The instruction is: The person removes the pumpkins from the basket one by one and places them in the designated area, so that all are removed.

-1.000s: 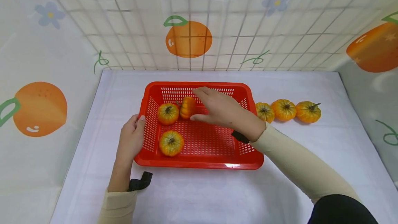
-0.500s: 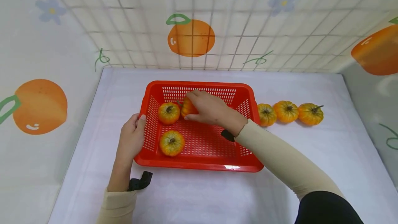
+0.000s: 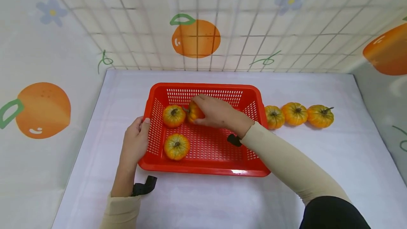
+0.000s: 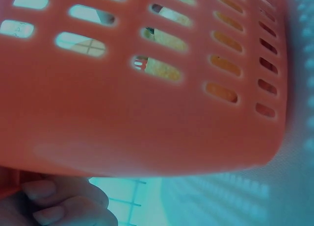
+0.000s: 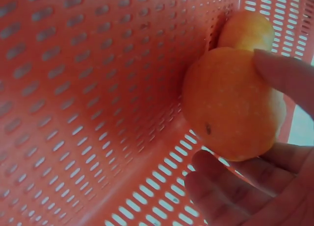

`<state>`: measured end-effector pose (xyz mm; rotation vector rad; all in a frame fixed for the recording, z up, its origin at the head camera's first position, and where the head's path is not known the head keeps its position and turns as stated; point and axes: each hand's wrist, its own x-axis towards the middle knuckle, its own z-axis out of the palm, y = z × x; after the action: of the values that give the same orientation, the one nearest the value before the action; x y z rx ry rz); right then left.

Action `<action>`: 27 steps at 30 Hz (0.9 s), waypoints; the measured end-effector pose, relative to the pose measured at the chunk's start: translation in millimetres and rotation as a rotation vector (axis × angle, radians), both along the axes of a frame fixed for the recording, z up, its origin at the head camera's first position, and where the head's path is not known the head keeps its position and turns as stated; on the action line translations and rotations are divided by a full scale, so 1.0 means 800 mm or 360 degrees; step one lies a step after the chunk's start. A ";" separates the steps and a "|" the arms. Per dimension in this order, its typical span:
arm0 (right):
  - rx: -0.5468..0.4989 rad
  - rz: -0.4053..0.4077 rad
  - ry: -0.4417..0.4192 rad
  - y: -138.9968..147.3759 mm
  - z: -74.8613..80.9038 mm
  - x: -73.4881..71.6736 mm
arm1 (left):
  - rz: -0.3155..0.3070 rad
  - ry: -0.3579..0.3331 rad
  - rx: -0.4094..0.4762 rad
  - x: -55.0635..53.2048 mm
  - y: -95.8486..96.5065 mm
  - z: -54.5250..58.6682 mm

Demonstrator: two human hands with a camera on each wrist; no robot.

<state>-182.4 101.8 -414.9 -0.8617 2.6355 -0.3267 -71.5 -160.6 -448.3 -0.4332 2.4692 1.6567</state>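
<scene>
A red plastic basket (image 3: 203, 172) with slotted walls sits on the white table. At its left rim my left hand (image 3: 136, 139) holds on, thumb on top; in the left wrist view its fingers (image 4: 73, 204) show under the edge. My right hand (image 3: 217, 112) reaches inside and grips a small orange pumpkin (image 5: 233, 103), which lies tipped with its stem to the left. The right wrist view shows thumb and fingers on opposite sides of it. Right beside it is a second pumpkin (image 3: 173, 116), and a third pumpkin (image 3: 176, 146) sits nearer the front.
Outside the basket, a row of small pumpkins stands to the right: one pumpkin (image 3: 274, 117) close by the basket wall, a middle pumpkin (image 3: 294, 113) and an outer pumpkin (image 3: 320, 116). Behind the table rises a fabric-covered grid wall (image 3: 241, 41) printed with oranges.
My right hand has moved a little left and down onto the tipped pumpkin, and its fingers have closed round it. The left hand stays on the basket rim.
</scene>
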 end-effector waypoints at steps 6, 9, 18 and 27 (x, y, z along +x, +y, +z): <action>0.0048 0.0008 -0.0005 0.000 -0.002 -0.001 | -0.0002 -0.0021 -0.0010 0.002 -0.003 0.000; 0.0056 0.0021 0.0012 0.000 -0.002 -0.001 | 0.0004 -0.0020 -0.0003 0.001 -0.002 -0.001; 0.0061 0.0062 0.0099 0.005 0.001 0.000 | 0.0009 -0.0005 -0.0013 0.000 0.001 -0.001; 0.0040 0.0092 0.0126 0.006 0.000 -0.002 | 0.0016 -0.0008 -0.0005 0.001 0.002 0.002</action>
<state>-183.7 106.6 -415.2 -0.9593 2.6745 -0.2492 -70.7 -159.1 -447.0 -0.4505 2.4705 1.6537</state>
